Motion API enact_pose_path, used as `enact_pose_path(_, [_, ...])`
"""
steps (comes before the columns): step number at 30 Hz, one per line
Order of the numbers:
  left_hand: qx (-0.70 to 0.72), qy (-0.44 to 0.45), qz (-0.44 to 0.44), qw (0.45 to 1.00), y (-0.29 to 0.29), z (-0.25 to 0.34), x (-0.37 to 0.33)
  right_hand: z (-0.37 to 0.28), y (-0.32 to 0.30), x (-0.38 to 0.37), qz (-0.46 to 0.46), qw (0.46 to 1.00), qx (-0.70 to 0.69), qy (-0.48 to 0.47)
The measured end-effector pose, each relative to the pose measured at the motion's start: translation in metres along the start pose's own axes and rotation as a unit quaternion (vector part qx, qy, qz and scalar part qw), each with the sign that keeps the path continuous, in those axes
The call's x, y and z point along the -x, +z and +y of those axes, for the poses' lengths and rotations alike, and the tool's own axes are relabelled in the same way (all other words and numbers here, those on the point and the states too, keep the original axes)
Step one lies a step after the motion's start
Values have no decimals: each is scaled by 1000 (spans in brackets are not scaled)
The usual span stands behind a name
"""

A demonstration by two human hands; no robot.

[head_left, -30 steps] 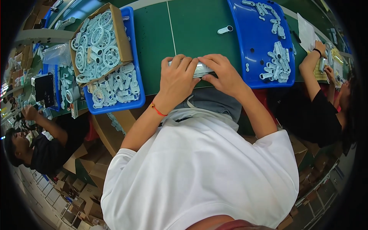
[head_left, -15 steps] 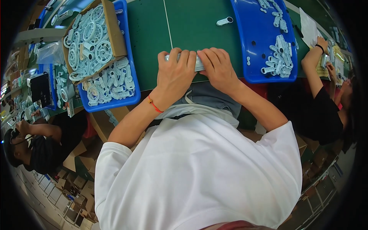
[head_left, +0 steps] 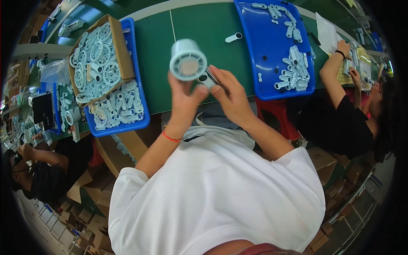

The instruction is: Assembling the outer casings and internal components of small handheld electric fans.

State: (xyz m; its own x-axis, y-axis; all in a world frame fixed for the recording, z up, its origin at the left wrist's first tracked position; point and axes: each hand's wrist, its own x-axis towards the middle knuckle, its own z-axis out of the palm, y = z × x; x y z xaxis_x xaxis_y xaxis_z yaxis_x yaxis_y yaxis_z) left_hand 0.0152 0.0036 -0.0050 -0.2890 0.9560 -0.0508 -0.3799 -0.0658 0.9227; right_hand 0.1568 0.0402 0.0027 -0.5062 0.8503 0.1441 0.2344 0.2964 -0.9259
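A pale blue handheld fan [head_left: 183,49] is raised over the near edge of the green table, with its round, ribbed head tipped toward me. My left hand [head_left: 182,100] wraps the head from below, its fingers partly hidden behind the housing. My right hand [head_left: 233,97] grips the short handle [head_left: 207,79], which has a dark oval on it; the thumb lies against the handle's lower end. Farther off on the table lies a loose handle piece [head_left: 233,38] with a dark round end, touched by neither hand.
To the left, a cardboard box [head_left: 121,51] of round grilles and handle parts rests on a blue tray [head_left: 142,91] with more parts. At right, another blue tray [head_left: 257,55] holds handle pieces. Co-workers sit on both sides; a co-worker's arm [head_left: 333,78] reaches onto the table.
Both hands were close together, palms down, over a pale part. Now they are turned and raised, with the fan's round head exposed. The whole view has also shifted slightly.
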Motion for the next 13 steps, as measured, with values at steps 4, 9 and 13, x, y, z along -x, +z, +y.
enact_pose_path(4, [-52,-111,-32,992,5,14,-18,-11,-86,-27,-77,970,224,-47])
enact_pose_path(9, [-347,2,-52,936,2,5,-106,32,-156,-13,-216,837,502,-22])
enact_pose_path(13, [-313,-3,29,949,28,24,-186,51,-160,-16,-201,857,472,-55])
